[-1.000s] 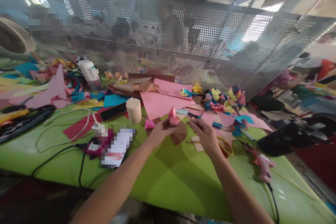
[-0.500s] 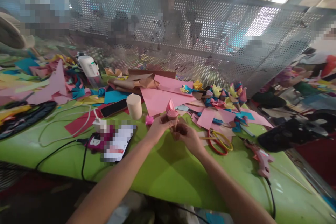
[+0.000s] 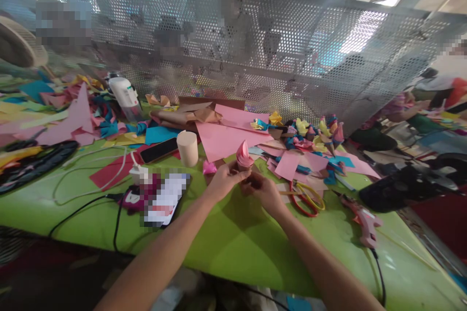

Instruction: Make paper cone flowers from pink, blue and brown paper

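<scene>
1. Pinching the pink paper piece (image 3: pixel 244 155) low on its body, our left hand (image 3: pixel 223 181) is clamped on it, its pleated tip upright above the fingers.
2. Our right hand (image 3: pixel 268 194) curls its fingers at the base; we cannot tell whether they grip.
3. We do best with a light left pinch, sparing the folds, and even right-hand pressure below.
4. Green table (image 3: pixel 229 248) shows between our forearms to its near edge, giving room toward us.
5. Scissors (image 3: pixel 299 189) lie just beside our right wrist, so sideways swings should stay small; a glue gun (image 3: pixel 367 226) sits farther right.
6. Leftward, a phone (image 3: pixel 166 204) and cream tube (image 3: pixel 188 149) limit us.
</scene>
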The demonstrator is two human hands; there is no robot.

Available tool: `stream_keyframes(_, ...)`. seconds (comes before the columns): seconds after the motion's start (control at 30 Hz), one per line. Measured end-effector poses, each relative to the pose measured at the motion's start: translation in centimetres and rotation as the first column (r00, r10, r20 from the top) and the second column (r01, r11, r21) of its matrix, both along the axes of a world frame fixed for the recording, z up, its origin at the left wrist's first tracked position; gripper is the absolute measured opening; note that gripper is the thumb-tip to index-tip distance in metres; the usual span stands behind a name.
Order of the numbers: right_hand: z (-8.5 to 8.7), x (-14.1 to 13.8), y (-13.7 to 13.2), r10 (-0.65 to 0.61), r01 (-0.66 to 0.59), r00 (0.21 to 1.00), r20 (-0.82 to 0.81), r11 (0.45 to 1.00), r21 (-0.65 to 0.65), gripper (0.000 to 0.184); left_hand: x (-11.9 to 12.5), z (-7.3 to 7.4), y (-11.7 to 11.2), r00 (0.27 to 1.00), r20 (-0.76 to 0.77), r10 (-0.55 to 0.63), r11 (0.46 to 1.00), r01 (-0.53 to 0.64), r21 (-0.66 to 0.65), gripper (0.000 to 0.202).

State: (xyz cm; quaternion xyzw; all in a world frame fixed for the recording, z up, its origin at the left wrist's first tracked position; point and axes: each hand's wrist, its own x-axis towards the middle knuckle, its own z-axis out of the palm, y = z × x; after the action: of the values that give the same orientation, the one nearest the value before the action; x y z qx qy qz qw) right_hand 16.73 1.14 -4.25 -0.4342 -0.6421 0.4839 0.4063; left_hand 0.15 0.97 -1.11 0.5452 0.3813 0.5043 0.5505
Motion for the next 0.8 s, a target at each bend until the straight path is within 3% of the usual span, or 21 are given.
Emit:
stream_keyframes(0.17,0.8,1.1,0.2,-0.073,0.068,0.996,0.055,0.994,0.080,0.031,-0.1,0.1,0.1,0.999,-0.047,-0.002,1.000,0.001,-0.003,0.044)
stream_keyframes(0.53,3.0,2.0,0.2,-0.186,0.195,0.980,-0.071,0.970,0.146,0.032,0.0,-1.0,0.5,0.989,-0.145,-0.005,0.999,0.011,0.041,0.048)
stream_keyframes(0.8,3.8,2.6,0.0,-0.290,0.313,0.948,-0.129,0.922,0.228,0.029,0.2,-0.7,0.2,0.963,-0.266,0.046,0.997,-0.025,0.080,0.040)
